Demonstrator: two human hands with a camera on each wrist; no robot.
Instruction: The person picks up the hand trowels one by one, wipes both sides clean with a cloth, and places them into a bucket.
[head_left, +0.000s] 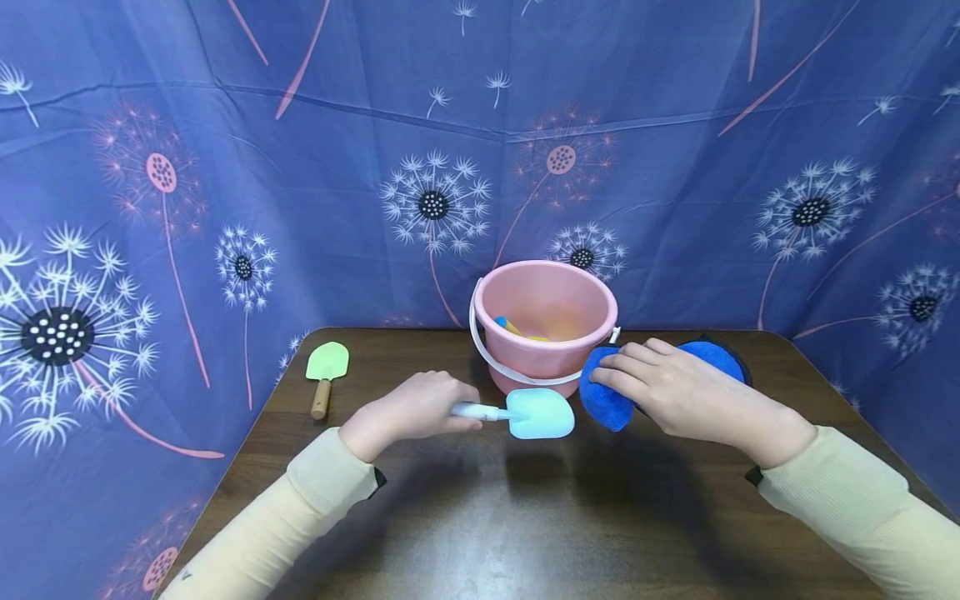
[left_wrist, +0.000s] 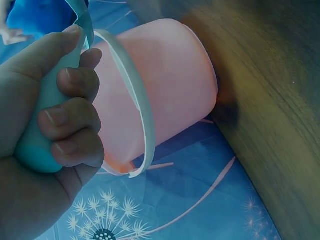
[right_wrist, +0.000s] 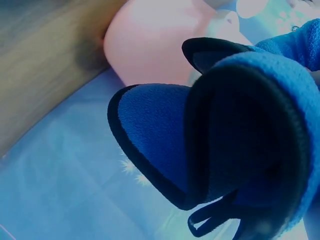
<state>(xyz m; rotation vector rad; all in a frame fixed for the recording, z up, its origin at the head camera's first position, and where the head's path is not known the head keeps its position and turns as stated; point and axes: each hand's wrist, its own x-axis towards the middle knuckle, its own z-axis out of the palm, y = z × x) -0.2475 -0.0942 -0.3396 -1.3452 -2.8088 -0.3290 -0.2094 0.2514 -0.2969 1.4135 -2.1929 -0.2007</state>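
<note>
My left hand (head_left: 420, 407) grips a small light blue shovel (head_left: 542, 414) by its handle, fingers curled round it in the left wrist view. The shovel's blade points right, in front of the pink bucket (head_left: 536, 357). My right hand (head_left: 678, 390) holds a bunched blue cloth (head_left: 606, 407) with black edging; part of it sticks out behind the hand. In the right wrist view the cloth (right_wrist: 155, 132) hangs in folds, and a black loop (right_wrist: 207, 220) dangles from it. Between the cloth and the blade there is a narrow gap.
A green shovel (head_left: 327, 362) with a wooden handle lies at the table's left. Inside the bucket are small blue and yellow things (head_left: 512, 327); its white handle (head_left: 517, 377) hangs down in front. Behind the brown table (head_left: 480, 517) hangs a blue dandelion-print cloth (head_left: 337, 208).
</note>
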